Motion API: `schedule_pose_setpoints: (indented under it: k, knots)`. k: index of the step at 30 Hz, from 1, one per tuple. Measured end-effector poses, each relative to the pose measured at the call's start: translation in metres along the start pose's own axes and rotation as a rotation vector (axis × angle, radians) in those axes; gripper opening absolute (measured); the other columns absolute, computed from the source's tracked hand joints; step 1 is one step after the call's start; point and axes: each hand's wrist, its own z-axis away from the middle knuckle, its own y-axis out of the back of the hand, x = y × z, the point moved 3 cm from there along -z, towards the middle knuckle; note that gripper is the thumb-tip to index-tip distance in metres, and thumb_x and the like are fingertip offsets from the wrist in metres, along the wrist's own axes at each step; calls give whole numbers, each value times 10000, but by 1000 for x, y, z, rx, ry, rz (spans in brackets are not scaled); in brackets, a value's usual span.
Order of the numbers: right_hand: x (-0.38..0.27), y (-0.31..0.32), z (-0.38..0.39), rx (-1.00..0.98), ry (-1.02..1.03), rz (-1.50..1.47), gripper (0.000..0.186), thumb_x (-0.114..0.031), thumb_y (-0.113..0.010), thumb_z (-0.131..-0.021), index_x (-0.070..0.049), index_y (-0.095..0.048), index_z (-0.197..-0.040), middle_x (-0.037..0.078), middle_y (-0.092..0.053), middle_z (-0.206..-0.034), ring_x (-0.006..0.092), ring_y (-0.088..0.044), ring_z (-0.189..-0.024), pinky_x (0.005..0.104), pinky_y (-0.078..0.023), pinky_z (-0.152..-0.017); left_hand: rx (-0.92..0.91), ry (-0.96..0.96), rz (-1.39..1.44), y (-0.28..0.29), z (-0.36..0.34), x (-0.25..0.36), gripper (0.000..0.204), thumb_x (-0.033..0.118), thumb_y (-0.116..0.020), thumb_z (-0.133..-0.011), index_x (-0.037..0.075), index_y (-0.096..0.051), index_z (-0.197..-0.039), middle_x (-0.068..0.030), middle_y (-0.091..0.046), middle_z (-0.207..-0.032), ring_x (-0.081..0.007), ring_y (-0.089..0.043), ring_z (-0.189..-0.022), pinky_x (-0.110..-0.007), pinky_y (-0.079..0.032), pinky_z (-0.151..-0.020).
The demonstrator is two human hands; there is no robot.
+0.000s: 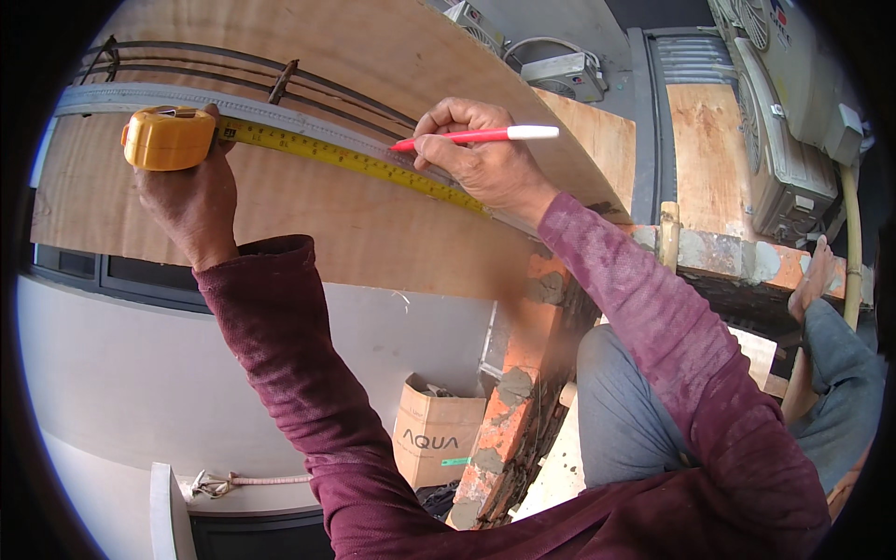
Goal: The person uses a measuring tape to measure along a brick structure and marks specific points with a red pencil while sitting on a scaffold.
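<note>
My left hand (194, 196) is closed around a yellow tape measure (170, 138). Its yellow blade (345, 165) is drawn out to the right along a long pale metal strip (271, 114). The strip lies across a plywood sheet (373, 247). Between the thumb and fingers of my right hand (485, 161) is a red marker pen (471, 135) with a white end. Its red tip points left, at the strip just above the blade; whether it touches cannot be made out. The blade's far end is near my right wrist.
Dark metal rods (215, 58) run behind the strip. A mortared brick wall (523, 373) goes down the middle, with a cardboard box (437, 434) beside it. Air-conditioner units (779, 140) stand at the right, near a bamboo pole (851, 243). My bare foot (812, 277) rests on brickwork.
</note>
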Motion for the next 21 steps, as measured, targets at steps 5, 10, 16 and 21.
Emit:
schedule_pose_setpoints:
  k: [5, 10, 16, 21]
  knots:
    - [1, 0, 1, 4, 14, -2, 167, -147, -650, -838, 19, -635, -855, 72, -687, -765, 102, -669, -718, 253, -561, -671, 24, 24, 22, 0, 0, -5, 319, 136, -791, -801, 8, -614, -1034, -87, -696, -879, -158, -707, -816, -288, -574, -723]
    - [0, -1, 1, 8, 25, 15, 169, -147, -651, -839, 21, -638, -856, 73, -691, -766, 101, -668, -717, 249, -557, -666, 23, 6, -29, 0, 1, -4, 329, 143, -796, -798, 9, -615, -1037, -88, -701, -892, -161, -709, -823, -291, -577, -730]
    - [1, 1, 3, -40, -52, -21, 123, -115, -666, -872, -1, -636, -905, 54, -675, -866, 99, -661, -765, 250, -553, -719, 26, 38, -31, 0, 1, -4, 332, 147, -796, -798, 4, -614, -1037, -93, -704, -904, -164, -710, -824, -290, -578, -732]
    - [1, 1, 3, -27, -55, -47, 141, -136, -665, -886, -3, -633, -918, 55, -674, -871, 98, -663, -772, 254, -565, -731, 15, 45, -32, 0, 1, 0, 332, 151, -796, -799, 0, -616, -1033, -93, -705, -906, -169, -711, -830, -292, -579, -735]
